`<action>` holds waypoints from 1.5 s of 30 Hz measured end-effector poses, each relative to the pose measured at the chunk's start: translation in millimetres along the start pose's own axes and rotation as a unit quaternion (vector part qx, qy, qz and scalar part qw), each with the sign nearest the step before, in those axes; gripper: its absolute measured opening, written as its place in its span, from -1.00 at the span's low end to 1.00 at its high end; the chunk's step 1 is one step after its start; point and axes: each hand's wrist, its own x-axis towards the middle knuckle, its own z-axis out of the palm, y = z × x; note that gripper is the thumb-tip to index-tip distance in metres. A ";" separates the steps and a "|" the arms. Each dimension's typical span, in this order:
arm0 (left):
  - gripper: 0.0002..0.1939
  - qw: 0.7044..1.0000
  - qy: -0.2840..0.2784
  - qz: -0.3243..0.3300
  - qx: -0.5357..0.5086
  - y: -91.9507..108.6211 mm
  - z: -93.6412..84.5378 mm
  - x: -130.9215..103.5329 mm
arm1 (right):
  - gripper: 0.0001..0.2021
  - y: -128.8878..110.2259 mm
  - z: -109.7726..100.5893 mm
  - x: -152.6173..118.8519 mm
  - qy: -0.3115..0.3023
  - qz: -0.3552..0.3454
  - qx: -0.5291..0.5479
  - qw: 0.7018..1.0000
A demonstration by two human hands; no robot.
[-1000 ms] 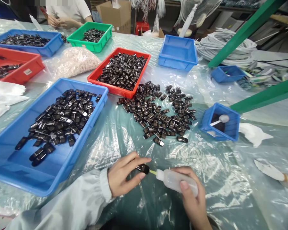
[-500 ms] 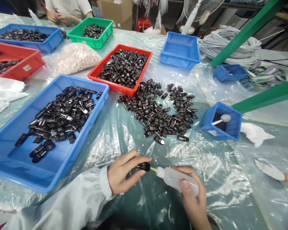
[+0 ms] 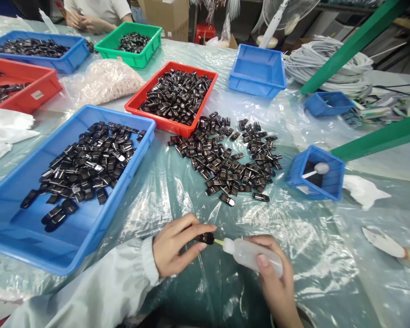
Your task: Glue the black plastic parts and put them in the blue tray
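Between the thumb and fingers of my left hand (image 3: pixel 177 248) is a small glossy black plastic part (image 3: pixel 206 238), its end facing right. My right hand (image 3: pixel 275 271) is wrapped round a translucent white squeeze bottle (image 3: pixel 254 255), tilted nearly level. The bottle's thin yellow-green nozzle (image 3: pixel 219 241) points left, its tip at the end of the black part; whether it touches or goes inside I cannot tell. Beyond my hands a loose heap of similar black parts (image 3: pixel 230 171) lies on the plastic-covered table (image 3: pixel 314 232).
A large blue tray (image 3: pixel 99 230) of black parts stands left, a full red tray (image 3: pixel 131 107) behind the heap. To the right are a small blue bin (image 3: pixel 305 184) with a spoon (image 3: pixel 319 169) and green bars (image 3: pixel 379 134). Across the table a person's hands (image 3: pixel 84 22) rest together.
Hardly anything differs. Both hands, the black part and the bottle keep almost the same place; the view has shifted very slightly.
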 end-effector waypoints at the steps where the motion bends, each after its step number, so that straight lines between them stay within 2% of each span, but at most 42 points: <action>1: -0.64 1.000 -0.002 0.000 0.001 -0.4 0.1 -0.2 | -0.77 0.1 0.1 1.7 -0.002 0.005 0.005 1.000; 6: -0.63 0.999 0.002 -0.032 0.004 -2.9 -3.2 0.3 | -0.73 5.8 -4.7 1.6 0.007 0.041 0.026 0.999; 11: -0.67 0.987 0.066 -0.146 0.033 -8.0 -9.9 2.5 | -0.71 23.2 -21.8 -1.6 0.041 0.074 0.035 0.996; 15: -0.72 0.968 0.116 -0.222 0.022 -11.9 -9.5 2.7 | -0.64 27.4 -28.8 12.7 0.060 0.082 0.027 0.994; 18: -0.73 0.966 0.117 -0.231 0.013 -13.6 -7.2 2.8 | -0.61 24.6 -24.1 30.3 0.065 0.073 0.020 0.995; 22: -0.74 0.972 0.109 -0.209 0.011 -15.9 -6.8 3.8 | -0.64 24.9 -15.2 40.3 0.080 0.023 -0.007 0.997; 25: -0.74 0.973 0.106 -0.207 0.010 -16.9 -8.2 3.6 | -0.56 23.3 -11.9 28.6 0.172 -0.065 -0.048 0.982; 27: -0.74 0.972 0.103 -0.211 0.007 -16.4 -8.6 2.8 | -0.63 17.3 -7.6 17.0 0.227 -0.132 -0.078 0.962; 28: -0.74 0.972 0.101 -0.213 0.005 -15.8 -8.4 2.4 | -0.70 12.9 -3.5 12.3 0.226 -0.156 -0.093 0.957; 29: -0.74 0.972 0.098 -0.214 0.003 -15.1 -8.1 2.1 | -0.75 8.3 2.4 9.4 0.195 -0.165 -0.109 0.961; 32: -0.74 0.974 0.090 -0.208 -0.002 -13.6 -6.8 1.9 | -0.82 -2.8 27.7 14.6 0.040 -0.150 -0.151 0.976; 35: -0.74 0.977 0.090 -0.194 -0.003 -13.9 -7.1 3.3 | -0.75 -5.1 53.0 34.6 -0.045 -0.126 -0.173 0.976; 39: -0.75 0.979 0.094 -0.181 -0.005 -14.6 -8.7 4.8 | -0.80 -3.3 69.1 56.2 -0.095 -0.100 -0.179 0.974; 45: -0.75 0.980 0.087 -0.177 -0.015 -12.5 -7.2 2.7 | -0.89 -10.8 63.0 64.6 -0.141 -0.030 -0.066 0.987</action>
